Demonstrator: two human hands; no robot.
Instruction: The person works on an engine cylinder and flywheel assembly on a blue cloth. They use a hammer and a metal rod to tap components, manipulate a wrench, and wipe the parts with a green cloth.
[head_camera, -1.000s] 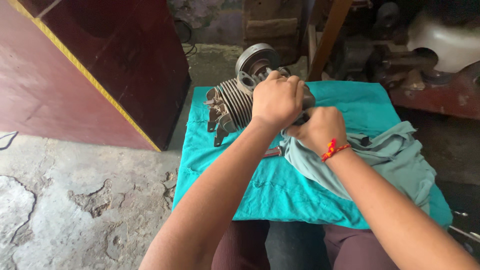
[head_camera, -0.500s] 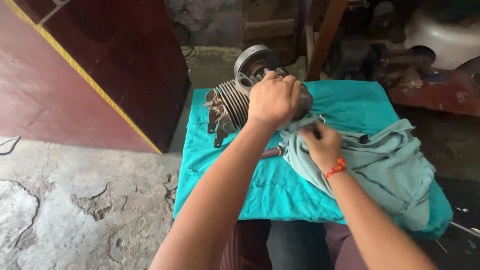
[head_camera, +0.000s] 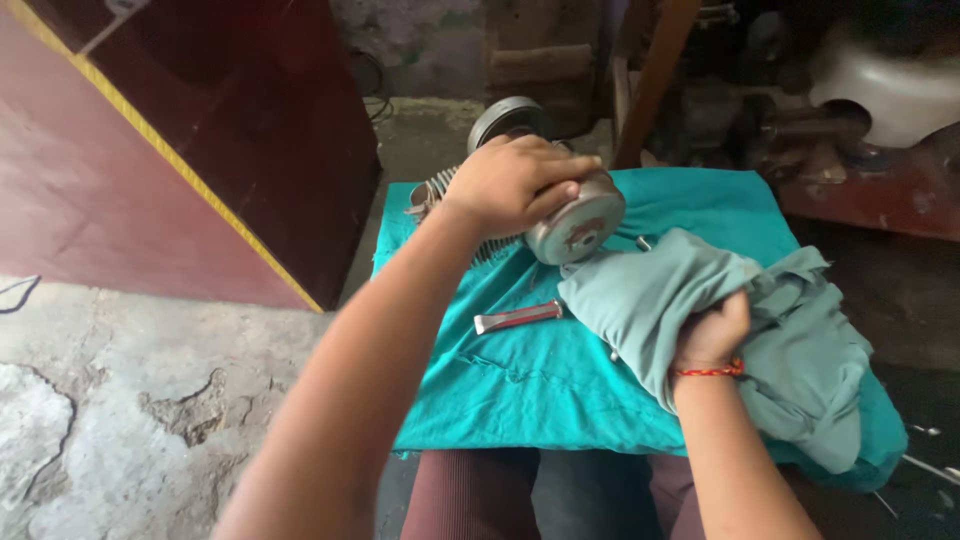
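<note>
Both bare hands are at work over a low surface draped in a bright teal cloth (head_camera: 520, 390): the left hand (head_camera: 515, 180) lies palm-down with its fingers curled over the top of a grey metal engine cylinder with cooling fins (head_camera: 575, 222), gripping it, while the right hand (head_camera: 712, 332), a red thread bracelet (head_camera: 708, 371) at its wrist, is closed in a fist around a bunched grey-green rag (head_camera: 760, 320). The cylinder lies on its side near the far edge of the teal cloth, its round flat end face turned toward the camera and its fins showing behind the left wrist. The rag spreads from just beside that end face across the right half of the cloth and hangs over the near right edge. A small flat metal tool with a silver handle (head_camera: 518, 317) lies loose on the cloth between the two forearms, apart from both hands. A dark red panel with a yellow stripe (head_camera: 190, 150) stands to the left on a cracked concrete floor (head_camera: 110, 400), and dim machinery (head_camera: 850, 110) crowds the background at right.
</note>
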